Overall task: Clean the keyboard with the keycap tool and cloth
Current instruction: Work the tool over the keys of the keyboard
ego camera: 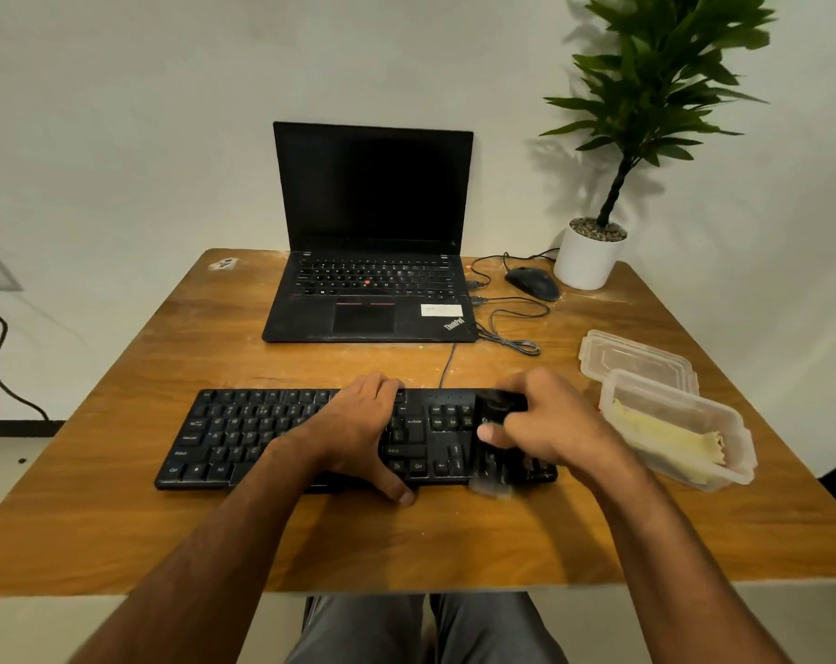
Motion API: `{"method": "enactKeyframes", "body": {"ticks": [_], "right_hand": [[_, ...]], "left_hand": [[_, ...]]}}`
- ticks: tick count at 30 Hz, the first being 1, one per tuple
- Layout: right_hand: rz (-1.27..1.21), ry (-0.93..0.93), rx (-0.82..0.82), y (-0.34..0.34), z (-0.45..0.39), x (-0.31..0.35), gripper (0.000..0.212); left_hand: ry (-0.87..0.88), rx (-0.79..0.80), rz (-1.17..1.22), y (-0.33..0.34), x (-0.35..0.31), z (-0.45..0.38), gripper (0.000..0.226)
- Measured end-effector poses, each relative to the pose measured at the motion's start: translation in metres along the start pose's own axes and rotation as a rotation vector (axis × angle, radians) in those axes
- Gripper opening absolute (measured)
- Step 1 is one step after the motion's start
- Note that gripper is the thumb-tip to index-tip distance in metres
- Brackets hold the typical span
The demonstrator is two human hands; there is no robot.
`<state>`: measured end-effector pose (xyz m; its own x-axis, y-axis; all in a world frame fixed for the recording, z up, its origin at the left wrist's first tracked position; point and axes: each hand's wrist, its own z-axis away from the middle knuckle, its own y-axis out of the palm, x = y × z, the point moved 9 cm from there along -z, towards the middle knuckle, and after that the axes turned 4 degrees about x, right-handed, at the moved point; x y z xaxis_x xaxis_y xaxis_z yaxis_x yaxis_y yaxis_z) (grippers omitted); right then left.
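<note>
Okay, you're bracing the keyboard (281,438) mid-deck with your left hand (358,424) lying flat while your right hand (545,424) is gripping the blurred brush tool (495,443) over its right-end keys; keep strokes short, cloth (670,440) is waiting in the tub just right of it.

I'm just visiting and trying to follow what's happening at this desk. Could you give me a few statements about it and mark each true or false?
1. The left hand rests on the keyboard. True.
2. The right hand holds a black brush-like tool over the keyboard's right end. True.
3. The laptop screen is lit. False: it is dark.
4. The yellow cloth lies on the keyboard. False: it sits in the plastic container on the right.
5. A mouse lies beside the potted plant. True.
</note>
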<state>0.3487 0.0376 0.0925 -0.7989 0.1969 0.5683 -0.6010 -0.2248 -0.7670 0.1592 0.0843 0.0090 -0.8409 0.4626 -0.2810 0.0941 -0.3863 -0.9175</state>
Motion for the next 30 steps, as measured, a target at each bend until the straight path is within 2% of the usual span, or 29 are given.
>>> {"method": "enactKeyframes", "body": {"ticks": [2,4,8,10,12,14,17,19,22,26,27,30], "right_hand": [[-0.129,-0.005,-0.059,-0.005,-0.004,-0.001,0.042],[-0.126,-0.022,-0.111,0.0,-0.009,0.004,0.046],[-0.087,-0.137,-0.4,-0.015,-0.002,0.016,0.037],[-0.097,-0.196,-0.472,-0.021,0.004,0.02,0.032],[-0.053,-0.207,-0.412,-0.012,0.003,0.023,0.032],[0.008,-0.178,-0.256,0.005,-0.002,0.021,0.03],[-0.123,-0.14,-0.067,0.007,-0.01,0.018,0.031],[-0.258,-0.131,-0.129,-0.001,-0.014,0.017,0.037],[-0.197,-0.161,-0.253,0.005,-0.014,0.024,0.033],[-0.184,-0.144,-0.028,0.03,-0.023,0.023,0.035],[-0.216,-0.142,-0.033,0.027,-0.024,0.022,0.036],[-0.229,-0.162,-0.187,0.013,-0.022,0.021,0.031]], "left_hand": [[0.005,0.002,-0.005,0.0,-0.001,0.0,0.141],[0.003,-0.003,-0.006,0.0,0.0,0.001,0.141],[0.001,-0.006,-0.007,0.0,0.0,0.001,0.141],[0.007,-0.013,-0.006,-0.001,0.0,0.001,0.14],[0.012,-0.015,-0.007,0.0,0.0,0.0,0.139],[0.012,-0.013,-0.011,0.0,0.0,0.0,0.139],[0.009,-0.016,-0.009,0.0,0.0,0.0,0.139],[0.007,-0.016,-0.001,0.0,0.001,0.0,0.139],[0.007,-0.02,-0.002,-0.002,0.0,0.001,0.138],[0.017,-0.023,0.004,-0.004,-0.003,0.002,0.136],[0.02,-0.02,0.007,-0.004,-0.004,0.002,0.136],[0.013,-0.021,0.006,-0.003,-0.004,0.003,0.139]]}}
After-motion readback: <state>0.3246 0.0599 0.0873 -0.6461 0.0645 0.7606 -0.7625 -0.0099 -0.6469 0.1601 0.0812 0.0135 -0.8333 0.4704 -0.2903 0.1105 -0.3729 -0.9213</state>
